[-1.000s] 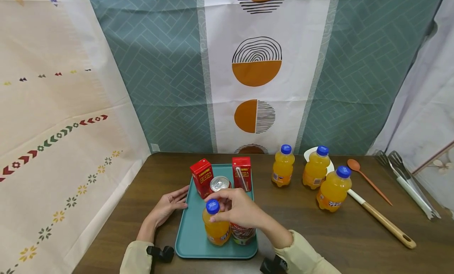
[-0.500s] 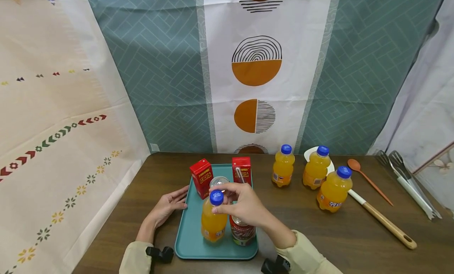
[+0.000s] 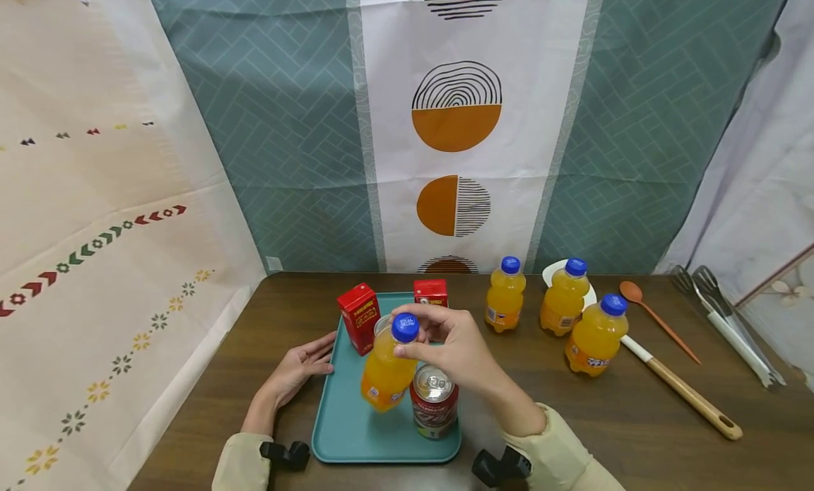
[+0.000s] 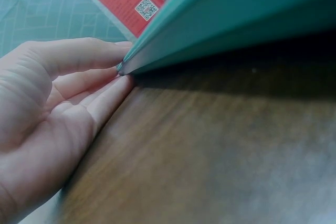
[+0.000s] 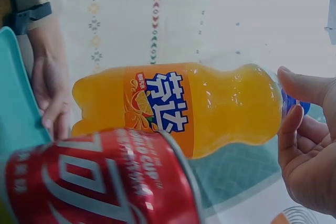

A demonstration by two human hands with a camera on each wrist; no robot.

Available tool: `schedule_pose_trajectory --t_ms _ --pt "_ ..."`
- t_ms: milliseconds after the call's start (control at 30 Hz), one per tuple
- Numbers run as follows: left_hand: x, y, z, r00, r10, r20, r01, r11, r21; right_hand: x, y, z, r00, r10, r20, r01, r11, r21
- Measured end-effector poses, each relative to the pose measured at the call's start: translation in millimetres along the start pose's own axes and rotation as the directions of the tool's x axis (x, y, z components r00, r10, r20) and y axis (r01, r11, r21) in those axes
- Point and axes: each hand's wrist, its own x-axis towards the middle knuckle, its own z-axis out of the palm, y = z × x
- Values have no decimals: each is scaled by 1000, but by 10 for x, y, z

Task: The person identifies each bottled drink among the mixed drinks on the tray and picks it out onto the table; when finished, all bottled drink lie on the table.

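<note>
My right hand (image 3: 454, 339) pinches a small bottle of orange soda (image 3: 386, 374) by the neck, just under its blue cap. The bottle hangs tilted over the teal tray (image 3: 356, 445), and its label shows in the right wrist view. Beside it on the tray stands a red soda can (image 3: 434, 406), seen close up in the right wrist view. My left hand (image 3: 297, 371) lies at the tray's left side, its fairly straight fingers touching the rim. Two red drink cartons, one at back left (image 3: 360, 320) and one at back right (image 3: 431, 293), stand there; a second can is mostly hidden behind the bottle.
Three more orange soda bottles, including the nearest one (image 3: 594, 339), stand right of the tray on the wooden table (image 3: 509, 406). A white turner with wooden handle (image 3: 693, 399), an orange spoon (image 3: 661, 321) and metal-headed utensils (image 3: 738, 335) lie farther right.
My right hand has lifted the soda bottle off the tray and moved it up and slightly away, tilting it. The near can is now uncovered. My left hand stays at the rim.
</note>
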Motion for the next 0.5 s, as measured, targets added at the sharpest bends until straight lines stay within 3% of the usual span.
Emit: schedule_pose_trajectory --t_ms 500 --pt "2 6 14 1000 -11 -15 11 1000 -14 48 -166 -216 992 -36 -120 41 999 32"
